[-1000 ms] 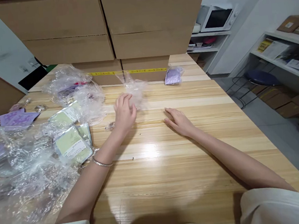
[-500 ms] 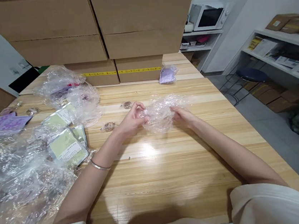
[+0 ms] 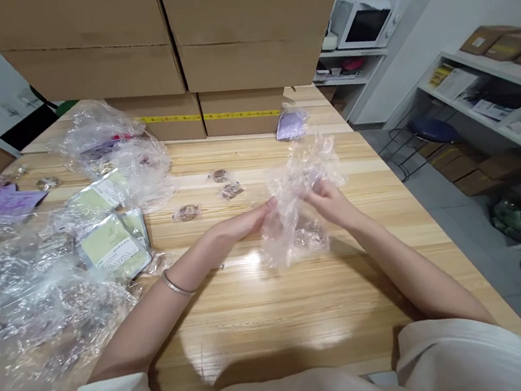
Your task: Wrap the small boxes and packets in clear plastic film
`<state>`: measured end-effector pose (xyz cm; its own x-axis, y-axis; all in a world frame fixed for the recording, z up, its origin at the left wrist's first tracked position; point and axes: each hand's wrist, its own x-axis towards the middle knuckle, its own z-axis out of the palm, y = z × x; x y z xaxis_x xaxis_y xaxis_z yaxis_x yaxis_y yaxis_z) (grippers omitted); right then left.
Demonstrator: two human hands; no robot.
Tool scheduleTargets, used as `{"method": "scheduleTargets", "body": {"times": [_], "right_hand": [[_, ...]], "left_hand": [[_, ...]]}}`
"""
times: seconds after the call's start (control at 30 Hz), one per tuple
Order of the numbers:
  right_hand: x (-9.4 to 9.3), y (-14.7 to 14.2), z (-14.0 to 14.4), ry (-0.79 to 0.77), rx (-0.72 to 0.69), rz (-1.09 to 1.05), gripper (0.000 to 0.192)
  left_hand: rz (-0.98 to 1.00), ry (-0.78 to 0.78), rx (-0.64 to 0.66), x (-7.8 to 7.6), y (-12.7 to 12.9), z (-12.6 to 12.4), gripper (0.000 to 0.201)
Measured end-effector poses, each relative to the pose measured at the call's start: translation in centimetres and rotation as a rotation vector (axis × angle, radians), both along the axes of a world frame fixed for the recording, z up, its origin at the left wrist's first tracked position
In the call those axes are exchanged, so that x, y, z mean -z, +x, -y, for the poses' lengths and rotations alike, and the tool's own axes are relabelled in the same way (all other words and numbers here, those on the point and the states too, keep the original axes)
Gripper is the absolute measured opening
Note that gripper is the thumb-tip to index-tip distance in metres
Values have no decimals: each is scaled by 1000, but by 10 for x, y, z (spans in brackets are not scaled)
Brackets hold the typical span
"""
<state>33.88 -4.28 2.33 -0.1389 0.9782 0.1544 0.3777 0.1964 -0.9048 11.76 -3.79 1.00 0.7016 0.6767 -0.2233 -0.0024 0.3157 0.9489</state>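
A crumpled clear plastic bag is held above the table between my two hands. My left hand grips its left side, the fingertips partly hidden by the film. On the other side my right hand pinches the plastic with fingers closed. Something brownish and wrapped shows through or under the lower right of the bag; I cannot make out which. Left of the bag lie three small wrapped brown pieces: one at the back, one closer to my hand and one further left.
A heap of clear plastic bags covers the table's left side, beside green-and-white sachets and purple packets. Cardboard boxes stand stacked at the back. A purple packet lies by them. Shelves and a stool are to the right.
The plastic bag has been turned and spread taller, with its lower part now closer to me. My left hand has shifted slightly right. A third wrapped piece now shows beside it.
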Motion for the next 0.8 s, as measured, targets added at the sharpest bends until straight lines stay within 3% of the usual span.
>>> {"method": "scheduleTargets", "body": {"times": [0.13,0.23,0.33,0.4,0.5,0.57,0.63,0.7,0.8], "right_hand": [[-27,-3,21,136,1,306,39],[-53,22,26,-20,-203,455,40],[-66,55,22,-168,-390,350,40],[-68,67,19,-218,-407,273,34],[-64,60,19,-106,-165,379,27],[-58,40,25,151,94,500,20],[-50,19,35,387,272,586,10],[-41,2,44,475,358,638,12],[-30,-7,50,458,427,679,16]], "left_hand": [[147,72,-406,-4,4,-1,43],[120,76,-632,-7,-6,-14,41],[77,79,-714,-2,-17,-29,35],[43,107,-811,3,-21,-37,31],[-136,328,-1114,4,-22,-40,40],[-227,629,-1283,-1,-19,-31,47],[-239,957,-1353,-10,-14,-15,44],[-303,1198,-1332,-19,-8,5,35],[-432,1281,-1050,-29,-1,29,16]]}}
